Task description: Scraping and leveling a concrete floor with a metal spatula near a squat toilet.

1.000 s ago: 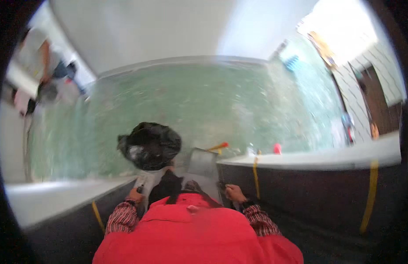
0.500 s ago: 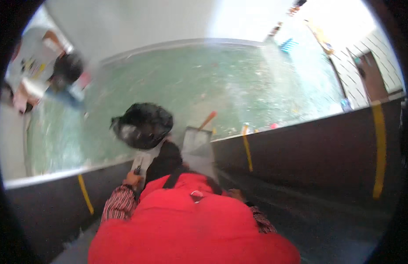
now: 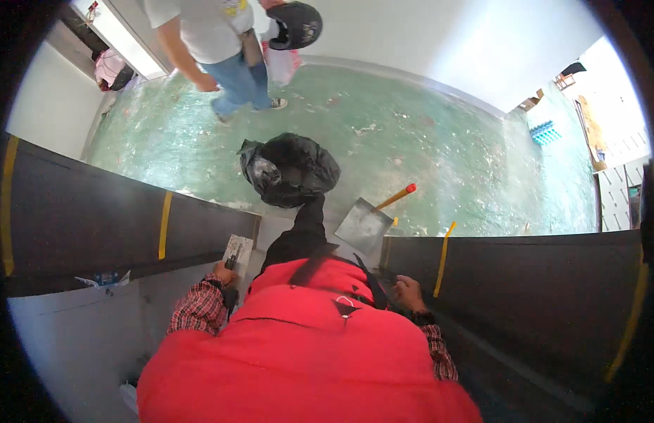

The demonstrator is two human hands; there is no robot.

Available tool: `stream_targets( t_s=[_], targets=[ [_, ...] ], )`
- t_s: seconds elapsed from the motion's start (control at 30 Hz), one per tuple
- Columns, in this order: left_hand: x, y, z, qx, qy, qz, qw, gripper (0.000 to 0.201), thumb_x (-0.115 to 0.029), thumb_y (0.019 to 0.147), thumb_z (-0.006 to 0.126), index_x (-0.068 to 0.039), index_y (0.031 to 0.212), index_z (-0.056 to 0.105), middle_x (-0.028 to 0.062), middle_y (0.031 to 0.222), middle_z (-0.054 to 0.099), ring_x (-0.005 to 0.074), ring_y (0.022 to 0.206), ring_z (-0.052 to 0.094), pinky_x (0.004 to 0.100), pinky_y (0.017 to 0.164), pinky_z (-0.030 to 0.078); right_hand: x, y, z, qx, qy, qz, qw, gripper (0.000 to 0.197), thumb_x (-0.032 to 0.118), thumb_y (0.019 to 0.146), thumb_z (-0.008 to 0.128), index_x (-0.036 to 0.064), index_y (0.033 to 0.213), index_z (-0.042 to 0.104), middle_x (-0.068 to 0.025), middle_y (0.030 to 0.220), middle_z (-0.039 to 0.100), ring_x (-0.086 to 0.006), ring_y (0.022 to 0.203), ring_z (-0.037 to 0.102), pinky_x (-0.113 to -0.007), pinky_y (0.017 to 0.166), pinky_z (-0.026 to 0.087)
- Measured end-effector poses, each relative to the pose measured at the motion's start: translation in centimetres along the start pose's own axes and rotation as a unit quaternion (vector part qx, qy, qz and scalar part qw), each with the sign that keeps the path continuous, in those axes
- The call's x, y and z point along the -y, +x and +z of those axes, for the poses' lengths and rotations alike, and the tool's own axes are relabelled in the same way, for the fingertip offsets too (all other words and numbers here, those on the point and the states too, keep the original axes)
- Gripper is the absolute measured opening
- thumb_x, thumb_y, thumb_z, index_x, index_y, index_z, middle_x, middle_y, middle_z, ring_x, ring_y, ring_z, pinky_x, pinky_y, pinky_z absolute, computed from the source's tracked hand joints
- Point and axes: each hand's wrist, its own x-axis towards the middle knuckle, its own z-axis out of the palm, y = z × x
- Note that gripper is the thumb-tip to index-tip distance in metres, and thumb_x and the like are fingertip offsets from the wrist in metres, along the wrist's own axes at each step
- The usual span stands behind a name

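Note:
My left hand (image 3: 227,273) is closed around the dark handle of a plastering trowel (image 3: 239,248), whose pale, smeared blade points forward beside the left dark panel. On the other side of my red top, my right hand (image 3: 410,292) has its fingers curled near the right dark panel. Whatever it may hold is hidden in shadow. Ahead of my dark-trousered leg, a crumpled black plastic bag (image 3: 290,169) rests on the green floor. Right of it lies a square grey metal plate (image 3: 364,225) with an orange-tipped wooden handle (image 3: 397,197).
Dark panels with yellow stripes flank me, left (image 3: 94,208) and right (image 3: 524,282). Beyond the bag stands a person (image 3: 221,42) in a white shirt and jeans, a black cap (image 3: 296,26) beside them. A blue crate-like object (image 3: 545,132) sits far right. Debris dots the green floor (image 3: 447,155).
My view has swung left, so the bag and metal plate appear further right. The other person now shows more fully, and my right hand has come clearly into view. The trowel stays in my left hand.

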Motion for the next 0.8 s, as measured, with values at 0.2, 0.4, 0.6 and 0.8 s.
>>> stream_targets(
  t_s=[0.2,0.4,0.6,0.8],
  targets=[
    [-2.1,-0.3,1.1,-0.147,0.237,0.081,0.957,0.024,-0.016,0.06,0.069,-0.001,0.077,0.061,0.0125,0.067,0.061,0.0208,0.058,0.061,0.0337,0.052,0.049,0.2,-0.6,-0.8,-0.004,-0.026,0.004,1.0,0.036,0.012,0.08,0.048,0.0005,0.113,0.057,-0.0084,0.078,0.063,-0.0155,0.059,0.058,-0.029,0.053,0.048],
    [-15.1,-9.5,2.0,-0.089,0.11,0.034,0.989,0.024,-0.014,0.063,0.069,-0.001,0.08,0.058,0.009,0.063,0.06,0.0187,0.053,0.059,0.0333,0.047,0.046,-1.2,1.1,1.7,-0.032,-0.072,-0.054,0.995,0.036,0.012,0.079,0.05,0.0001,0.113,0.057,-0.0091,0.08,0.064,-0.0143,0.061,0.059,-0.027,0.054,0.048],
    [-14.1,-8.0,1.3,-0.064,0.16,0.054,0.984,0.044,-0.025,0.068,0.071,-0.002,0.103,0.057,0.0145,0.083,0.064,0.0254,0.068,0.061,0.0376,0.06,0.048,-1.1,4.6,2.6,0.029,-0.029,-0.065,0.997,0.039,0.013,0.078,0.051,-0.0011,0.114,0.055,-0.0079,0.078,0.063,-0.0125,0.06,0.057,-0.026,0.052,0.046],
    [-10.4,-4.1,0.0,-0.004,0.032,0.105,0.994,0.029,-0.011,0.069,0.066,-0.002,0.095,0.057,0.0129,0.075,0.063,0.0226,0.059,0.061,0.0337,0.05,0.049,-0.5,11.9,1.9,-0.055,-0.138,-0.166,0.975,0.052,0.012,0.077,0.054,0.0018,0.127,0.043,-0.0083,0.069,0.06,-0.0133,0.057,0.057,-0.027,0.051,0.046]
  ],
)
